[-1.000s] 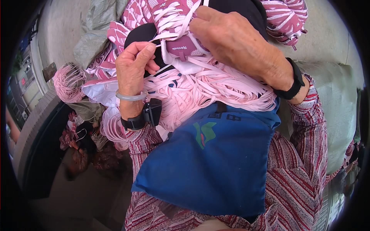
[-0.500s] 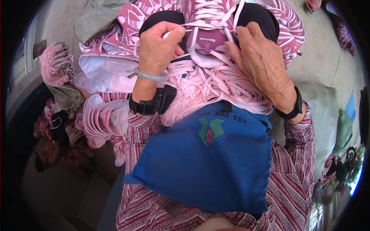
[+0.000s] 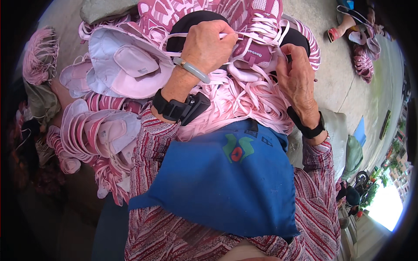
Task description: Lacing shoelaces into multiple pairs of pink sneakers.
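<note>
A pink and white shoe upper [image 3: 260,51] lies between my black-clad knees, its tongue toward me and pale laces [image 3: 266,29] criss-crossing its front. My left hand [image 3: 208,48], left of the tongue, is closed in a pinch on a shoelace that runs across to the upper's eyelets. On the right side of the upper, my right hand [image 3: 297,74] has its fingers curled together around the other stretch of shoelace; its fingertips are partly hidden. A heap of loose pink laces [image 3: 248,104] rests in my lap, just below the upper, over a blue apron [image 3: 226,187].
Shoe uppers [image 3: 130,65] with pale linings are piled at my left, with a nested stack [image 3: 98,130] below them. A bundle of pink laces [image 3: 41,54] hangs at the far left. White sacking [image 3: 333,130] lies at my right. Another person's foot [image 3: 337,32] shows at upper right.
The view has swung, so the scene sits tilted and more of the right side shows. My left hand has moved closer to the tongue. Both hands stay at the laces.
</note>
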Tool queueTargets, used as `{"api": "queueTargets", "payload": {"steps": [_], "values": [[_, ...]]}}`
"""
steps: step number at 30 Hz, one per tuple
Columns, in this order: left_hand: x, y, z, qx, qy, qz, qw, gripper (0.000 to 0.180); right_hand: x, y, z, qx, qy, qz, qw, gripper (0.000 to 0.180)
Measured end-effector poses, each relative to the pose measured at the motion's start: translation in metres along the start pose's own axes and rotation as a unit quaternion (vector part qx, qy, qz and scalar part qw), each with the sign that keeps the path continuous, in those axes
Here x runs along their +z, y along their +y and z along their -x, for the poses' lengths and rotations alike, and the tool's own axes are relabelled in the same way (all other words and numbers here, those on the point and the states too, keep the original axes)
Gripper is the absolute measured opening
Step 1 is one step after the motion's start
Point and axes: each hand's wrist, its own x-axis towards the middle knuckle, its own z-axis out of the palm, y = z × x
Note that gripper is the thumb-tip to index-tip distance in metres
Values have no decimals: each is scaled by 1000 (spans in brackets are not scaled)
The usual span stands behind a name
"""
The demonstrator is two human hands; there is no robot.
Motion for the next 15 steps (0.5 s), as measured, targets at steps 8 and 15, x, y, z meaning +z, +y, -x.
{"api": "queueTargets", "payload": {"steps": [8,15], "values": [[-1,2,0,-31,-34,71,996,22,-1,-9,-2,-60,-18,83,995,23],[4,0,-10,73,-6,-44,996,20,-6,-12,-10,-110,-74,242,961,19]]}}
